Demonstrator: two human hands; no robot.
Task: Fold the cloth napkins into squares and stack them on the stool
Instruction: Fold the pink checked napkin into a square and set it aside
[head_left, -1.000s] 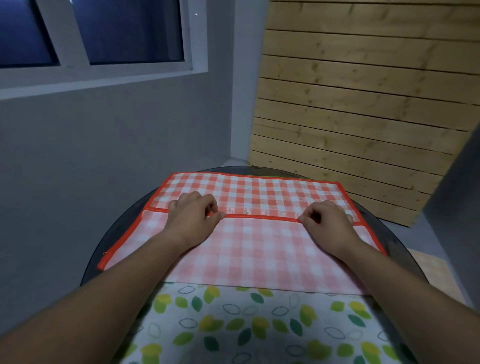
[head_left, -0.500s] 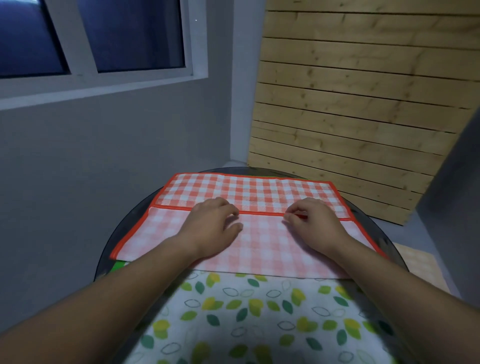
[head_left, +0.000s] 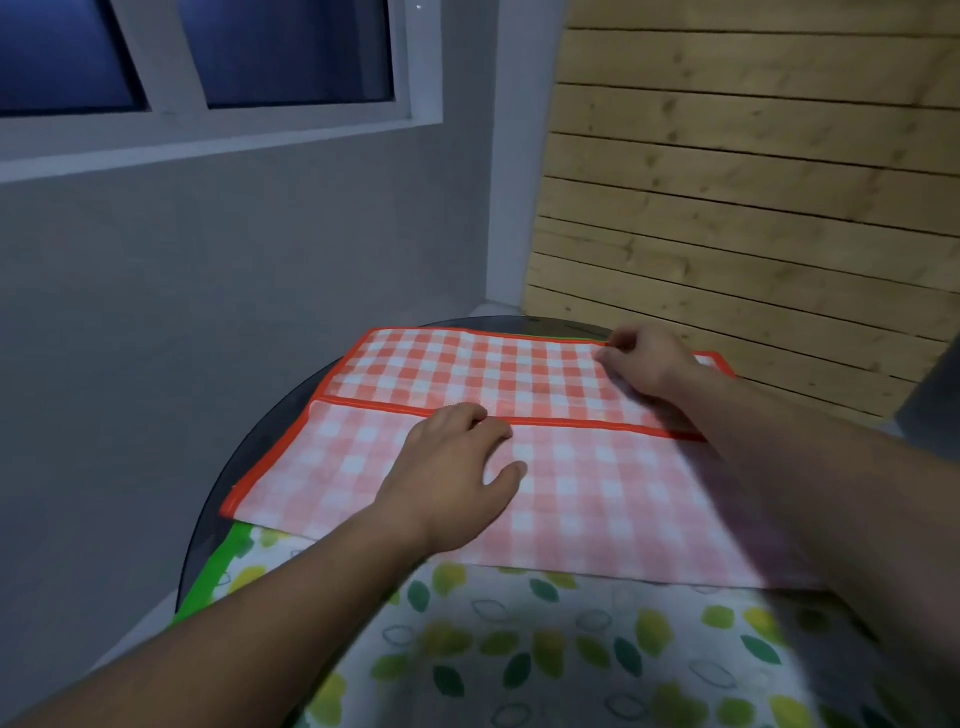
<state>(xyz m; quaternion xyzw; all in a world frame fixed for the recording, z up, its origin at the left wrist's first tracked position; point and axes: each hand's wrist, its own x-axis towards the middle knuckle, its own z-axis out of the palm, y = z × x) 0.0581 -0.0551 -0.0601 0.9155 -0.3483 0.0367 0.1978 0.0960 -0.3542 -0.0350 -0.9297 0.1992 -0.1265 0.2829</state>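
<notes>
Left hand (head_left: 452, 478) lay flat, fingers relaxed, pinning the folded flap of the checked napkin (head_left: 467, 369); right hand (head_left: 647, 364) pinched the far hem, apparently to fold it over.

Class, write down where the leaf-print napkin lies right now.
In the head view, the leaf-print napkin lies at the bottom centre, on the near side of the table, its far edge meeting the checked napkin.

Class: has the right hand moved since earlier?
Yes. The right hand went from the folded hem to the far edge of the checked napkin, nearer the plank wall.
</notes>
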